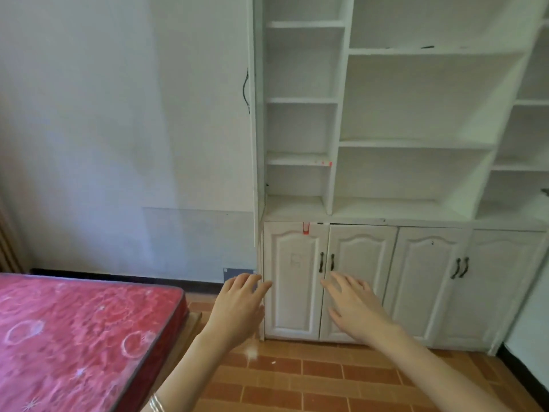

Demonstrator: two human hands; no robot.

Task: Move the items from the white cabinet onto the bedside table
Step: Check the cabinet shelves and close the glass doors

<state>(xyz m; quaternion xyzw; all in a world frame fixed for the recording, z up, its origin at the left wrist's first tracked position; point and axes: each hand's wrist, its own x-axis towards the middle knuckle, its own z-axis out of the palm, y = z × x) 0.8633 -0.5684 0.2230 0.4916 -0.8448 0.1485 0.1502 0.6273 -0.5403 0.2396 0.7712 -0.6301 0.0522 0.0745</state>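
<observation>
The white cabinet point(386, 179) fills the right half of the view, with open shelves above and several closed lower doors with dark handles point(326, 262). No items show on the visible shelves. My left hand point(239, 307) is stretched out in front of the leftmost lower door point(292, 281), fingers apart and holding nothing. In front of the second door point(359, 263) my right hand point(353, 307) is also spread and holds nothing. Both hands sit below the pair of handles. The bedside table is not in view.
A bed with a red patterned mattress point(80, 337) takes the lower left, its corner close to my left forearm. An open tall cabinet door point(254, 114) stands edge-on at the cabinet's left side. Brown floor tiles point(312, 379) lie between bed and cabinet.
</observation>
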